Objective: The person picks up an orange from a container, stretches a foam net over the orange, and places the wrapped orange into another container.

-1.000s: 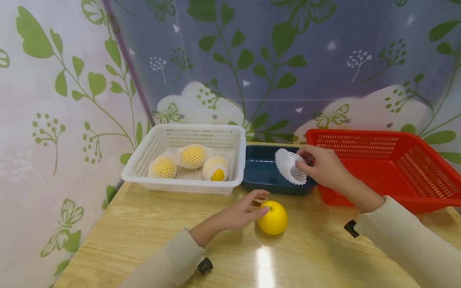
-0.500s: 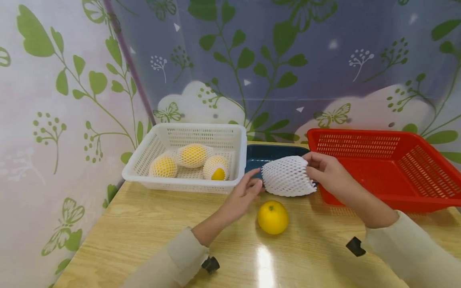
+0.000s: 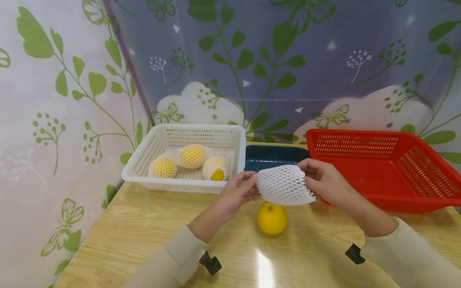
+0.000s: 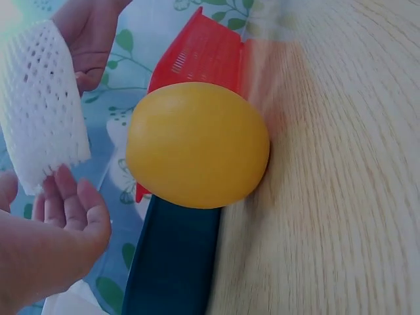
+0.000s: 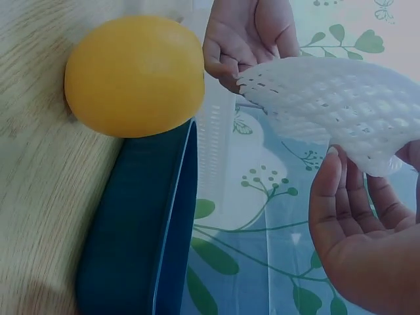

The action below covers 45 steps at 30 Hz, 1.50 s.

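Note:
A white foam fruit net [image 3: 282, 186] is held sideways between both hands, in front of the blue tray. My left hand [image 3: 230, 198] pinches its left end. At the other end, my right hand [image 3: 325, 180] grips the net's edge between thumb and fingers; the right wrist view shows that hand's fingertips [image 5: 335, 157] at the mesh. A bare yellow round fruit [image 3: 272, 219] sits on the table just below the net, which overlaps its top in the head view. Neither hand touches the fruit.
A white basket [image 3: 183, 183] at left holds three netted yellow fruits [image 3: 192, 156]. Behind the hands is a dark blue tray [image 3: 277, 151]. The red basket [image 3: 374, 176] stands at right, all on a wooden table [image 3: 144, 224] before a patterned curtain [image 3: 230, 60].
My right hand has brought the net from over the blue tray toward me. My left hand has left the fruit and taken the net's left end.

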{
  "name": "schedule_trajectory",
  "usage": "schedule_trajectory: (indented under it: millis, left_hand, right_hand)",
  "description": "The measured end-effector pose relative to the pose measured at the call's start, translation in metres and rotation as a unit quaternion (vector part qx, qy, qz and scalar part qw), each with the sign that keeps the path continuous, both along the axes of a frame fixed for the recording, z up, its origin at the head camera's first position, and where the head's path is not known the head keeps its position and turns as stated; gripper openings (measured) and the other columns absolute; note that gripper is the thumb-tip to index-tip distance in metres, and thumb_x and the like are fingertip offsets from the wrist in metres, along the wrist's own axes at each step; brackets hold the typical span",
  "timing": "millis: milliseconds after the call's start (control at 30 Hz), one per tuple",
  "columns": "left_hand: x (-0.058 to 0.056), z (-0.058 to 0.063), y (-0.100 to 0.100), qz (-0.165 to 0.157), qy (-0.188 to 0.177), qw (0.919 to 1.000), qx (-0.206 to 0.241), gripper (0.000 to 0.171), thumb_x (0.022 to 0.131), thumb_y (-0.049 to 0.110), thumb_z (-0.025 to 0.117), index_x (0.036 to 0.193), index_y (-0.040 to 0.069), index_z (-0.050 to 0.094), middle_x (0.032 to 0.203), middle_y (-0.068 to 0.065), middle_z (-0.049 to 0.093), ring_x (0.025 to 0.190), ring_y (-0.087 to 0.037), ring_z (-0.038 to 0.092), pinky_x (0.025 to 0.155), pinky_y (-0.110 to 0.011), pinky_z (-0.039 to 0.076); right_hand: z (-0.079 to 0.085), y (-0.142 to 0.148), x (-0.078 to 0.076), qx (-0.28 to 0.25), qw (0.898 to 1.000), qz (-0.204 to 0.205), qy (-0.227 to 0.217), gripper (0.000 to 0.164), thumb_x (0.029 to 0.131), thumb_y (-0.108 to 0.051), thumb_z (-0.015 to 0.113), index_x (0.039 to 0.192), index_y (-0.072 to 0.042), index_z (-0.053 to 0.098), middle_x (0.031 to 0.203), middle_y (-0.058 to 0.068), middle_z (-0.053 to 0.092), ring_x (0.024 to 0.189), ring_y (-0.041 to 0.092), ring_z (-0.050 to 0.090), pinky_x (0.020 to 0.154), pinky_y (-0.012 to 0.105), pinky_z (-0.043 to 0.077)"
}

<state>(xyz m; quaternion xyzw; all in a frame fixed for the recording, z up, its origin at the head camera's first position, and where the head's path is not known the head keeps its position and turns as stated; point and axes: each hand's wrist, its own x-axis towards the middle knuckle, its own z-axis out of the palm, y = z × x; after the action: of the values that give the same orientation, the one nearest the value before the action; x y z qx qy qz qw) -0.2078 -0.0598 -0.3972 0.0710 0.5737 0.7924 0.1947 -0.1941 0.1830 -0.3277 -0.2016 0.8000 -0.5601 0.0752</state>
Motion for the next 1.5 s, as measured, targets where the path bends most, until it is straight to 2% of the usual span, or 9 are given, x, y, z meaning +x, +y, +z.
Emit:
schedule_trajectory:
  millis: [100, 333, 500, 667, 800, 933, 1067, 1300, 1500]
  left_hand:
    - [0.000, 0.000, -0.002, -0.025, 0.000, 0.9997, 0.000, 0.032, 0.092, 0.020, 0.051, 0.119, 0.001, 0.048, 0.099, -0.003, 0.059, 0.085, -0.015, 0.059, 0.084, -0.031, 0.049]
    - [0.002, 0.001, -0.005, -0.059, 0.013, 0.9967, 0.054, 0.017, 0.090, 0.015, 0.054, 0.104, 0.007, 0.050, 0.104, -0.005, 0.061, 0.091, -0.018, 0.059, 0.087, -0.034, 0.049]
    - [0.004, 0.002, -0.008, -0.125, 0.035, 0.9819, 0.139, 0.024, 0.091, 0.016, 0.050, 0.114, 0.009, 0.046, 0.112, -0.005, 0.056, 0.097, -0.019, 0.057, 0.090, -0.034, 0.047]
    - [0.006, 0.004, -0.010, -0.206, 0.043, 0.9561, 0.203, 0.032, 0.091, 0.021, 0.049, 0.121, 0.014, 0.043, 0.115, -0.004, 0.054, 0.100, -0.019, 0.056, 0.092, -0.035, 0.045]
    - [0.008, 0.004, -0.008, -0.240, 0.048, 0.9462, 0.211, 0.031, 0.090, 0.024, 0.049, 0.119, 0.016, 0.044, 0.116, -0.002, 0.054, 0.101, -0.018, 0.055, 0.095, -0.037, 0.043]
    - [0.009, 0.003, -0.006, -0.245, 0.046, 0.9479, 0.199, 0.029, 0.090, 0.024, 0.050, 0.117, 0.015, 0.045, 0.112, -0.002, 0.055, 0.099, -0.017, 0.056, 0.094, -0.036, 0.043]
    - [0.008, 0.002, -0.004, -0.233, 0.034, 0.9540, 0.185, 0.026, 0.090, 0.023, 0.051, 0.114, 0.013, 0.045, 0.110, -0.002, 0.056, 0.097, -0.017, 0.057, 0.092, -0.034, 0.045]
    - [0.008, 0.001, -0.002, -0.212, 0.009, 0.9639, 0.161, 0.024, 0.088, 0.024, 0.054, 0.107, 0.012, 0.047, 0.107, -0.002, 0.058, 0.095, -0.016, 0.059, 0.092, -0.032, 0.045]
    - [0.007, -0.001, -0.002, -0.195, -0.001, 0.9702, 0.143, 0.020, 0.092, 0.020, 0.049, 0.109, 0.011, 0.045, 0.107, -0.003, 0.057, 0.093, -0.015, 0.059, 0.089, -0.029, 0.047]
  right_hand:
    - [-0.001, -0.003, 0.001, 0.003, 1.000, -0.005, 0.008, 0.018, 0.087, 0.000, 0.054, 0.104, 0.003, 0.053, 0.097, 0.008, 0.060, 0.080, 0.020, 0.059, 0.071, 0.026, 0.053]
    - [0.004, -0.002, 0.005, 0.003, 1.000, 0.009, 0.025, 0.019, 0.087, -0.003, 0.056, 0.106, -0.001, 0.052, 0.097, 0.007, 0.060, 0.082, 0.019, 0.059, 0.071, 0.026, 0.053]
    - [0.009, 0.003, 0.004, -0.044, 0.998, 0.018, 0.045, 0.014, 0.096, -0.015, 0.045, 0.106, -0.010, 0.053, 0.092, 0.004, 0.057, 0.082, 0.017, 0.056, 0.073, 0.022, 0.051]
    - [0.004, -0.008, -0.001, -0.070, 0.996, 0.038, -0.047, 0.047, 0.099, -0.041, 0.027, 0.111, -0.002, 0.051, 0.100, 0.006, 0.059, 0.088, 0.020, 0.057, 0.078, 0.025, 0.051]
    - [-0.009, -0.020, -0.001, -0.037, 0.990, 0.064, -0.124, 0.056, 0.097, -0.047, 0.028, 0.120, 0.000, 0.046, 0.109, 0.007, 0.057, 0.093, 0.023, 0.057, 0.081, 0.032, 0.051]
    - [-0.022, -0.026, 0.000, -0.074, 0.978, 0.089, -0.174, 0.040, 0.096, -0.032, 0.043, 0.122, -0.002, 0.049, 0.109, 0.006, 0.058, 0.089, 0.024, 0.058, 0.078, 0.036, 0.052]
    - [-0.031, -0.028, -0.001, -0.097, 0.975, 0.083, -0.180, 0.033, 0.089, -0.016, 0.058, 0.119, -0.002, 0.054, 0.110, 0.004, 0.060, 0.090, 0.021, 0.058, 0.078, 0.034, 0.052]
    - [-0.040, -0.029, -0.003, -0.114, 0.980, 0.020, -0.159, 0.018, 0.086, -0.018, 0.061, 0.097, -0.005, 0.056, 0.096, 0.008, 0.058, 0.079, 0.020, 0.057, 0.071, 0.028, 0.054]
    - [-0.044, -0.030, -0.002, -0.097, 0.986, -0.015, -0.133, 0.015, 0.086, -0.018, 0.062, 0.093, -0.007, 0.053, 0.095, 0.009, 0.055, 0.084, 0.022, 0.055, 0.070, 0.026, 0.053]
